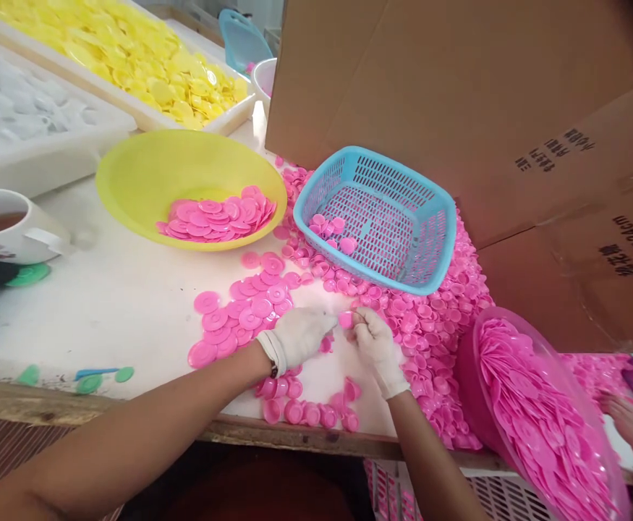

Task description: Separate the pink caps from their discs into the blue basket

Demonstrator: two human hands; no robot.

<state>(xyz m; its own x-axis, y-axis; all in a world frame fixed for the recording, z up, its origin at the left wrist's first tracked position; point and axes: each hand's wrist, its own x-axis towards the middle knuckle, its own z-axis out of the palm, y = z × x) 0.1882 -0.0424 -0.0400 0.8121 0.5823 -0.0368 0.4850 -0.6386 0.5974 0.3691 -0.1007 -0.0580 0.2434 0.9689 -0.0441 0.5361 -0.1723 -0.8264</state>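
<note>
Both my hands wear whitish gloves and meet low over the white tabletop. My right hand pinches a small pink cup between thumb and fingers. My left hand is closed, its fingertips close against the cup's left side; what it holds is hidden. Flat pink discs lie scattered and overlapping to the left of my left hand. Small pink cups stand in a rough row near the table's front edge. A large heap of pink cups spreads beyond and right of my right hand.
A blue basket sits on the heap with several cups inside. Left of it stands a yellow bowl of pink discs. A pink tub of discs leans at right. Cardboard boxes, trays and a mug surround. Another person's hand shows far right.
</note>
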